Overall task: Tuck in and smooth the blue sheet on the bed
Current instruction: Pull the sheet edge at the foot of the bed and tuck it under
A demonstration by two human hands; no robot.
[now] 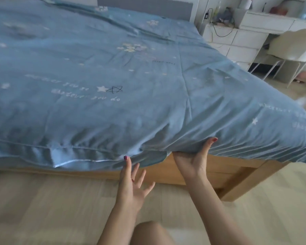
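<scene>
Lifting the bed's edge, the right hand [193, 156] grips the blue sheet [131, 76] above the wooden frame [210, 167], while the left hand [132, 184], fingers spread and empty, should tuck next, I think.

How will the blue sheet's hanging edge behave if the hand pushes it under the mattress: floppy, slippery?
Likely floppy: the blue sheet bunches into folds where the right hand lifts the edge. Probably light, since it drapes thinly over the wooden bed frame. Its hem near the left hand shines, so it may slide.
</scene>
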